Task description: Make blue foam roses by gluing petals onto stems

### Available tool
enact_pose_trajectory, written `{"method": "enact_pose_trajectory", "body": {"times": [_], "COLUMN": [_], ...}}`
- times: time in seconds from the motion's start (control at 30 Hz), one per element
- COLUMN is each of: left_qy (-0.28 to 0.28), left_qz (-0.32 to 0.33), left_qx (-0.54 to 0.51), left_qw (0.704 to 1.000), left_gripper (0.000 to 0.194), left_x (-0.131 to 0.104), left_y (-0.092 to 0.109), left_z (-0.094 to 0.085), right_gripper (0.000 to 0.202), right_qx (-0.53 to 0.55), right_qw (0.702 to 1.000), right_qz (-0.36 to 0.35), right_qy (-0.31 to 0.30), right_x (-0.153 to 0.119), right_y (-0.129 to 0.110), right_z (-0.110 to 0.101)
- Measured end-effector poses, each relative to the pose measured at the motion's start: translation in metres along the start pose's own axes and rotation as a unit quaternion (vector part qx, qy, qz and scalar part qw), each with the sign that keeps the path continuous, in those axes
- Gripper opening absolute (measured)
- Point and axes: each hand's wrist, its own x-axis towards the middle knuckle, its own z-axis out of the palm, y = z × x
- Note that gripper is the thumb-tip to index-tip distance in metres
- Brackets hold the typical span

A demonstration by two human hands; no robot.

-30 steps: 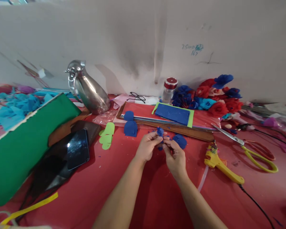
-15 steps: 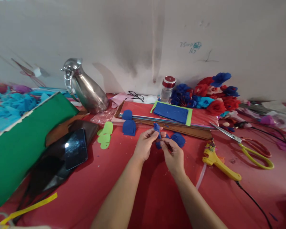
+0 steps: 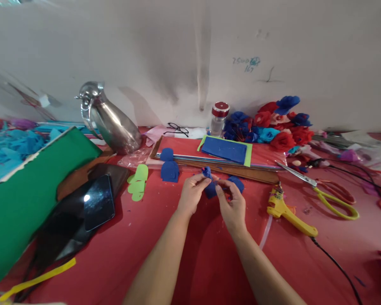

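- Left hand [image 3: 192, 192]: grip pinched on small blue paper flower [image 3: 206, 171], above red table [image 3: 158, 237].
- Right hand [image 3: 232, 205]: thumb and fingers curled just beside it; can't tell if grasping.

Relative to the red bench [image 3: 139, 250], the left hand [image 3: 191, 195] and right hand [image 3: 233, 207] have shifted slightly toward 3 o'clock. The small rolled blue paper bud [image 3: 206, 171] now presents a rounder top. Its narrow section, previously visible toward 5 o'clock, is out of sight. More of the flat blue paper petals [image 3: 211, 190] shows at 6 o'clock of the bud.
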Motion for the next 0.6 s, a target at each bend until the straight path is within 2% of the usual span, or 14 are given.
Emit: {"method": "enact_pose_trajectory", "body": {"times": [0.2,0.37,0.47,0.6], "left_qy": [-0.011,-0.026,-0.01,-0.013], "left_qz": [0.048,0.127,0.186,0.251], "left_qx": [0.078,0.147,0.198,0.265], "left_qw": [0.996,0.981,0.962,0.931], "left_gripper": [0.018,0.019,0.02,0.021], "left_x": [0.0,-0.001,-0.001,0.001], "left_y": [-0.002,-0.004,-0.003,-0.004], "left_z": [0.001,-0.001,-0.003,-0.005], "right_gripper": [0.023,0.022,0.019,0.021], "right_qx": [0.049,0.123,0.211,0.356], "right_qw": [0.998,0.991,0.977,0.929], "right_qz": [-0.047,-0.048,-0.021,0.092], "right_qy": [0.016,0.0,0.001,-0.031], "right_x": [-0.002,-0.003,0.0,0.005], "right_y": [-0.005,-0.012,-0.014,-0.015], "right_z": [-0.001,-0.002,-0.002,-0.003]}}
